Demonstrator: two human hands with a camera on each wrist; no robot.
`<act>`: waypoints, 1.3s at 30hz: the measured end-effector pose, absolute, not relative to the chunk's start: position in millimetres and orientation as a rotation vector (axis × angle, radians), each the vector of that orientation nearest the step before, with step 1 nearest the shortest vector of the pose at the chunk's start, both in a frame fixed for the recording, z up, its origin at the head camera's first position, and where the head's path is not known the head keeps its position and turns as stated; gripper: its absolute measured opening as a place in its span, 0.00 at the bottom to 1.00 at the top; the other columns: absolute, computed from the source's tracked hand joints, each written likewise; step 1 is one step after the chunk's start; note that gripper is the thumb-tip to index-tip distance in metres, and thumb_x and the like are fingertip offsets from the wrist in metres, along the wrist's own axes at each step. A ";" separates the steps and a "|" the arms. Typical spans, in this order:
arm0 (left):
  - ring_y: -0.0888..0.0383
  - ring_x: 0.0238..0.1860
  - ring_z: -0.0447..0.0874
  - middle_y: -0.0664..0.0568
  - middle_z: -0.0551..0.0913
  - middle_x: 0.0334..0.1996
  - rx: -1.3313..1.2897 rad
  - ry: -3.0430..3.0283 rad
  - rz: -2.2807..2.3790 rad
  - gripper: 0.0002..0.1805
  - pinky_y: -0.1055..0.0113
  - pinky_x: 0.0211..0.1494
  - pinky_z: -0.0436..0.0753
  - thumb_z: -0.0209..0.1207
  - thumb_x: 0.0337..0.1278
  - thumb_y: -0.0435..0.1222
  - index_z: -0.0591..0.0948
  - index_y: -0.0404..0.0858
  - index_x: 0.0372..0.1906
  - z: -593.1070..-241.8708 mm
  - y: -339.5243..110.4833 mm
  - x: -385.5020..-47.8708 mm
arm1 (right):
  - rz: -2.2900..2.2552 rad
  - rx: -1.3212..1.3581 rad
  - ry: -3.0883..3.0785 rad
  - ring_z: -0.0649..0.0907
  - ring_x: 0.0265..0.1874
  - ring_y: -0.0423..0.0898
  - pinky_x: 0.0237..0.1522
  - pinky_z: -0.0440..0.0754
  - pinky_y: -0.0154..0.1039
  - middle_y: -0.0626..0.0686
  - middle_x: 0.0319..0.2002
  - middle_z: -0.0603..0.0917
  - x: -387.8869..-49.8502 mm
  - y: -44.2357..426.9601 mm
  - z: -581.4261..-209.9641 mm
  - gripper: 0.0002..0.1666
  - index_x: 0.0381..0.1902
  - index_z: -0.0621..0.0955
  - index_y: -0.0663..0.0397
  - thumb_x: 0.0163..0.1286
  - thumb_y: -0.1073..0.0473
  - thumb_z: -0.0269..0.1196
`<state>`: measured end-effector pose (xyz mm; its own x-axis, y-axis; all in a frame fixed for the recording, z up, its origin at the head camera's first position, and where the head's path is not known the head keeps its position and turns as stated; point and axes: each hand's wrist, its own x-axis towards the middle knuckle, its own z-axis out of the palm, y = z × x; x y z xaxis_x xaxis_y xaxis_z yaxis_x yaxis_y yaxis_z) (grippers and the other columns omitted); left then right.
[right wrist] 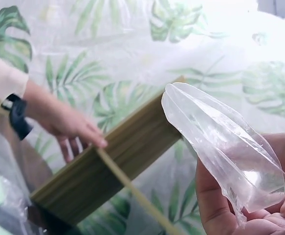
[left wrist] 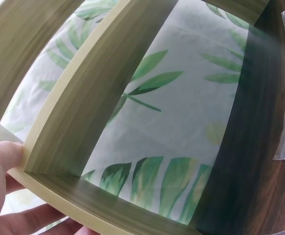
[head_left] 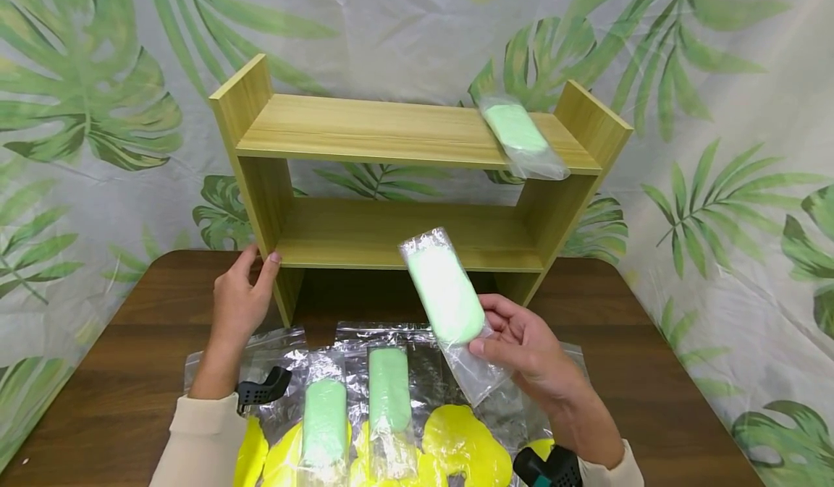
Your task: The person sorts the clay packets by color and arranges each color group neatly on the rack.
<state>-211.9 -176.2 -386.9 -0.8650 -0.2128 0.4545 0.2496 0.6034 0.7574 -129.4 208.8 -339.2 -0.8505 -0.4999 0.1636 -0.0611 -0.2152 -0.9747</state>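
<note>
The right hand [head_left: 531, 353] pinches the lower end of a clear bag holding a light green bar [head_left: 446, 291], raised in front of the wooden shelf [head_left: 391, 252]. In the right wrist view the bag's clear plastic [right wrist: 225, 142] rises from the fingers of the right hand [right wrist: 250, 205]. The left hand [head_left: 241, 299] grips the front edge of the shelf's left side panel at the middle board; in the left wrist view its thumb and fingers [left wrist: 30, 218] lie on either side of that panel. Another bagged green bar [head_left: 517, 129] lies tilted on the top board at the right, overhanging its front edge.
On the brown table [head_left: 651, 400], before the shelf, lie two bagged green bars [head_left: 326, 422] [head_left: 389, 393] and several clear bags with yellow pieces [head_left: 465, 443]. A leaf-patterned cloth [head_left: 404, 31] hangs behind the shelf.
</note>
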 end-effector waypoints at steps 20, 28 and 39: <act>0.39 0.46 0.82 0.37 0.84 0.45 -0.042 -2.324 -1.183 0.20 0.44 0.45 0.76 0.51 0.70 0.49 0.77 0.37 0.54 -387.3 -178.8 -211.6 | -2.272 -0.887 1.783 0.82 0.43 0.47 0.45 0.82 0.37 0.59 0.50 0.80 -138.3 185.9 -285.8 0.27 0.62 0.67 0.67 0.66 0.77 0.56; 0.38 0.45 0.82 0.36 0.84 0.44 -0.041 -2.316 -1.175 0.20 0.44 0.45 0.75 0.51 0.70 0.48 0.77 0.37 0.53 -388.3 -179.3 -212.1 | -2.424 -0.700 1.805 0.83 0.42 0.47 0.45 0.82 0.39 0.55 0.48 0.83 -150.5 173.9 -273.5 0.24 0.61 0.71 0.64 0.67 0.76 0.53; 0.38 0.43 0.83 0.37 0.85 0.42 -0.053 -2.314 -1.172 0.20 0.45 0.43 0.75 0.51 0.70 0.48 0.77 0.37 0.52 -388.0 -177.9 -212.2 | -2.610 -0.522 1.734 0.80 0.40 0.48 0.42 0.82 0.38 0.55 0.47 0.80 -162.7 158.5 -261.6 0.20 0.58 0.73 0.64 0.69 0.72 0.52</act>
